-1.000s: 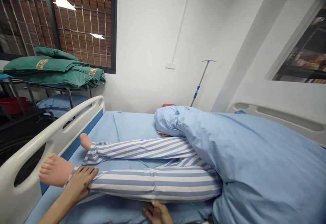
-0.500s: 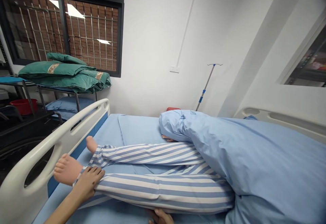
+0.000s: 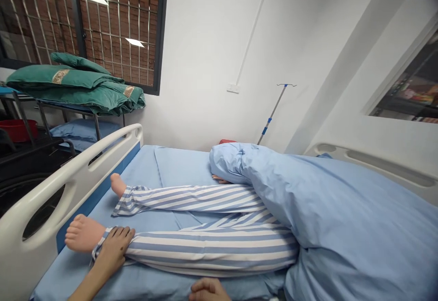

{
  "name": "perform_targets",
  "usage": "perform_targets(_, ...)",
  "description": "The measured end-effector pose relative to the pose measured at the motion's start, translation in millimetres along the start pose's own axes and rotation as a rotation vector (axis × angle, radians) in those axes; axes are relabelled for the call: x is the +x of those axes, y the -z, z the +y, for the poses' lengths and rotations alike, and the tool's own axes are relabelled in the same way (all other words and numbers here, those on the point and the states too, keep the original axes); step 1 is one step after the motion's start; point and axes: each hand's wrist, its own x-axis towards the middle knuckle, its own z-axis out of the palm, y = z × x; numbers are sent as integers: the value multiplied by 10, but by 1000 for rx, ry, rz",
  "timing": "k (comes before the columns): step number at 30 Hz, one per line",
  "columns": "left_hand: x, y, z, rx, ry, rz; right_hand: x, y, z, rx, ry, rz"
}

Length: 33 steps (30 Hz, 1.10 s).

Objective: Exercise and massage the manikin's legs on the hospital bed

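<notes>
blue-striped trouser leg (image 3: 212, 250) lies under left hand's (image 3: 112, 248) spread grip near white bed rail (image 3: 71, 177), right hand (image 3: 207, 290) curled on the sheet (image 3: 58, 276).

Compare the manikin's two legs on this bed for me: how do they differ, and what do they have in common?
The near leg has the person's left hand at its ankle, while the far leg has no hand on it. The near foot lies close to the side rail, whereas the far foot sits further along the bed and points more upward. Both legs wear blue-and-white striped trousers, end in bare feet, and run under the blue blanket.
</notes>
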Motion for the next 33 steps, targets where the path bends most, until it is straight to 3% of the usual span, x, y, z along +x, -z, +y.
perform_targets(4, -17, 32, 51, 20, 23, 42, 113, 21, -207, -110, 49, 23)
perform_targets(10, -5, 35, 85, 31, 42, 64, 362, 18, -378, -676, 348, 123)
perform_targets(20, -18, 66, 132, 32, 84, 44, 510, -92, -489, -919, 480, 124)
perform_targets(25, -15, 19, 124, 35, 83, 50, 723, -145, -329, -1066, 441, 172)
perform_targets(29, -21, -2, 124, 42, 83, 76, 782, -171, -257, -1041, 462, 177)
perform_targets(33, -26, 23, 131, 43, 84, 70, 795, -229, -379, -932, 484, 173)
